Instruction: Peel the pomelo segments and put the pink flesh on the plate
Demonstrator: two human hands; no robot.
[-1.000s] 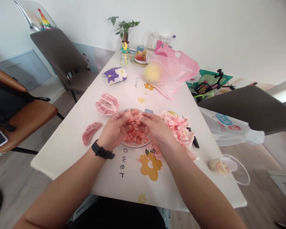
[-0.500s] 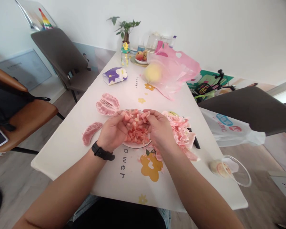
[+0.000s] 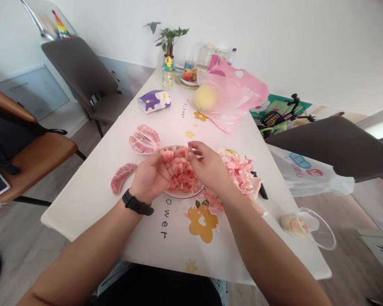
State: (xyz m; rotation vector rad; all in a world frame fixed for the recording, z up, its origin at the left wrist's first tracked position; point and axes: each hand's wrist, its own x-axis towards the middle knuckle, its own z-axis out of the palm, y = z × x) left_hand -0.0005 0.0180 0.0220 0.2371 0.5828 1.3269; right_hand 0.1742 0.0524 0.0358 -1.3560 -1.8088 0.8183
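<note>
Both hands over the plate, left one pinching pulp

Left hand (image 3: pixel 151 174), black watch (image 3: pixel 137 204) on its wrist: palm up, fingers curled, thumb clamped on a small pink piece of citrus flesh (image 3: pixel 168 155). Right hand (image 3: pixel 209 165): beside it over the far right part of the plate, thumb and fingers curved but parted; can't tell if any scrap sticks to them.

Work sits between and below the hands: loose heap of reddish-pink citrus pulp (image 3: pixel 182 182) on a round white plate with a thin dark rim (image 3: pixel 185 198), both partly hidden by the hands.

Left of plate: curved pink peeled segment (image 3: pixel 123 178) near the wrist, and beyond it a larger pale-pink chunk of joined segments (image 3: pixel 144 139). Right of plate: messy pile of pink-white peel and membrane (image 3: pixel 242 170), black handle (image 3: pixel 263 193) poking out on its right side.

Further up the white flower-print table (image 3: pixel 83 204): purple-and-white soft packet (image 3: pixel 154 101) left, translucent pink plastic bag (image 3: pixel 242 91) right, round pale-yellow fruit (image 3: pixel 205 97) inside it. Clear plastic tub (image 3: pixel 319 229) at the near right edge
</note>
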